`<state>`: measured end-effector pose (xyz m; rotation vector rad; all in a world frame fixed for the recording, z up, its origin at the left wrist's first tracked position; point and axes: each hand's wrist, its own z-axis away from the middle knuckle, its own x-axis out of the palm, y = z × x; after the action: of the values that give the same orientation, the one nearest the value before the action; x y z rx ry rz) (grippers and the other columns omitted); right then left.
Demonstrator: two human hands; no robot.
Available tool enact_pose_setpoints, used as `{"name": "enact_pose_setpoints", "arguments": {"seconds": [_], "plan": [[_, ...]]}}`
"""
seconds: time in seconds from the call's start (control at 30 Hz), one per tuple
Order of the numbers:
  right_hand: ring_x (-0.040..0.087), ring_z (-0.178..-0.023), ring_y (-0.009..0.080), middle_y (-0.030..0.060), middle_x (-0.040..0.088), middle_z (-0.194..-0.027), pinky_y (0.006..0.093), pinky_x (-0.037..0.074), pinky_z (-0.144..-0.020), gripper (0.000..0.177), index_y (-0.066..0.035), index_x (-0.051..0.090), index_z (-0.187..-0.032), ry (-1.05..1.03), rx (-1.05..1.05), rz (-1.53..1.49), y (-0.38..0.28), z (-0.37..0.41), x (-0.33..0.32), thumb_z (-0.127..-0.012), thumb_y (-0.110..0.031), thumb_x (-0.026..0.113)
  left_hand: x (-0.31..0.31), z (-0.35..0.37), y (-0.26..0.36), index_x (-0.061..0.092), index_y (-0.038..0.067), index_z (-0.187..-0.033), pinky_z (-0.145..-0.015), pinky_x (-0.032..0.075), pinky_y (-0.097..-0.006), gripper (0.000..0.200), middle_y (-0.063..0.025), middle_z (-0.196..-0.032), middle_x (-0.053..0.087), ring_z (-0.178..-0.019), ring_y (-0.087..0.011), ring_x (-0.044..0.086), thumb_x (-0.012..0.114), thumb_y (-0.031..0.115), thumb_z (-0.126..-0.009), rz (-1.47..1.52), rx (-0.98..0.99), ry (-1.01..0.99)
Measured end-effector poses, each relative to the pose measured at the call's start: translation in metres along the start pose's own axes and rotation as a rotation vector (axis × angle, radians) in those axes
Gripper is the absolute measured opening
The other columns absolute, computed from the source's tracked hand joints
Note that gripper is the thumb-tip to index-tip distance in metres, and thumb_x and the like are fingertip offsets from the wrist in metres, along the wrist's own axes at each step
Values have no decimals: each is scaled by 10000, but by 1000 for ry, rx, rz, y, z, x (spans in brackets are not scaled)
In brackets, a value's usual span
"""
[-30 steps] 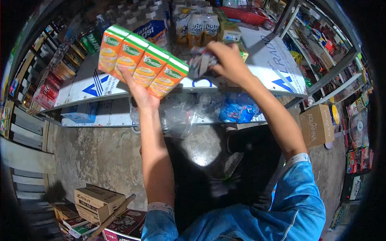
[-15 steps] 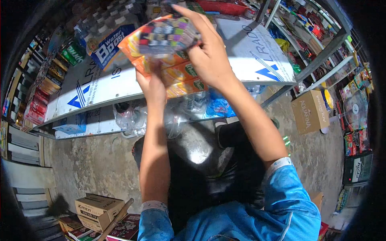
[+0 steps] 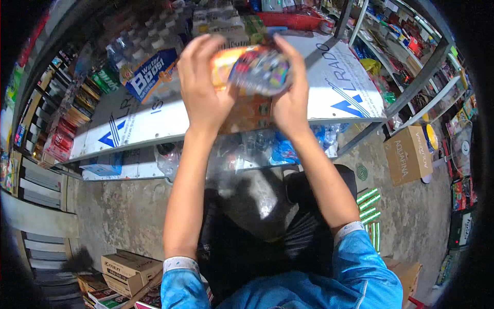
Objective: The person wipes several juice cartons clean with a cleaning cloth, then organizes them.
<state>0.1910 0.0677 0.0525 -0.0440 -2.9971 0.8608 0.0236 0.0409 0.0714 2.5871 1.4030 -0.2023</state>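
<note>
Both my hands are raised over the shelf edge, close together and blurred by motion. My left hand [image 3: 206, 85] is curled at the left side of a bright orange packet [image 3: 226, 64]. My right hand [image 3: 292, 87] grips a dark, shiny bundle with a multicoloured checkered print [image 3: 262, 72]; I cannot tell its kind. The bundle overlaps the orange packet in this view. Right below, in the shadow of my hands, more orange packs [image 3: 252, 110] show at the shelf's front edge.
On the white-topped shelf [image 3: 350, 98] stand a Water Boost pack [image 3: 151, 74], bottles [image 3: 149, 46] and rows of cans [image 3: 64, 134]. A red basket [image 3: 288, 19] sits behind. Plastic bags [image 3: 290, 149] lie underneath. An Aquafina box [image 3: 409, 154] stands on the floor at right.
My left hand has moved up beside the orange packet, its fingers now raised. My right hand has shifted right and lower with the multicoloured bundle. The orange packs below are now shaded.
</note>
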Motion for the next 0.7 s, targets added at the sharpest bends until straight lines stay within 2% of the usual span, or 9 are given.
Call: {"name": "enact_pose_setpoints", "arguments": {"seconds": [0.03,0.1,0.3,0.33,0.43,0.5,0.57,0.6,0.7], "plan": [[518,-1377,364,202,571,-1421,414,369,-1177,645,-45,535,-1448,-44,13,40,1,9,1,-815,74,504,-8,-3,11,675,87,-1221,-1081,405,-426,405,-110,-1313,626,-1256,-328,557,752,157,-830,-84,2,-111],[476,-1415,384,219,513,-1486,422,349,-1192,703,-40,473,-1503,-32,28,128,-3,26,8,-811,80,492,-8,-20,21,700,87,-1158,-1045,414,-432,269,-107,-1200,683,-1144,-326,611,683,213,-921,-172,106,-244],[435,-1416,445,266,430,-1531,473,342,-1193,649,-5,373,-1549,-158,302,217,8,84,5,-938,-56,586,-1,-52,27,658,77,-1084,-844,493,-449,267,-137,-960,684,-927,-345,640,558,322,-1048,-288,-31,-435],[439,-1401,458,267,420,-1532,491,351,-1183,638,-5,377,-1544,-167,305,231,10,91,5,-960,-119,610,-1,-53,27,640,75,-1074,-778,509,-447,284,-123,-947,669,-913,-329,638,511,327,-1066,-298,-48,-437],[438,-1391,474,255,399,-1547,505,378,-1158,611,-4,390,-1534,-130,246,217,12,96,7,-978,-155,593,2,-47,29,633,75,-1059,-782,511,-443,317,-111,-970,675,-897,-321,643,454,335,-1086,-372,-36,-412],[477,-1355,464,268,471,-1488,497,401,-1124,564,3,405,-1525,-82,240,182,5,78,11,-1027,-237,517,0,-43,33,658,77,-1075,-784,514,-446,341,-110,-991,678,-900,-321,649,433,333,-1090,-358,-30,-406],[529,-1291,451,278,559,-1389,478,412,-1090,522,-10,455,-1502,-119,425,-5,-13,46,10,-1069,-299,425,-4,-40,33,697,66,-969,-754,520,-422,343,-90,-902,657,-853,-298,648,487,314,-1077,-377,5,-422],[560,-1233,451,279,614,-1306,465,417,-1065,500,-36,507,-1473,-125,294,62,-18,34,9,-1088,-328,380,-5,-39,35,697,66,-969,-754,520,-422,343,-90,-902,657,-853,-298,648,487,314,-1077,-375,3,-424],[550,-1244,453,273,584,-1352,457,421,-1060,484,-38,524,-1460,-70,252,-52,-26,8,16,-1104,-325,364,-13,-37,38,708,63,-924,-767,516,-423,370,-87,-883,665,-839,-297,654,479,309,-1079,-352,-5,-397]]}}
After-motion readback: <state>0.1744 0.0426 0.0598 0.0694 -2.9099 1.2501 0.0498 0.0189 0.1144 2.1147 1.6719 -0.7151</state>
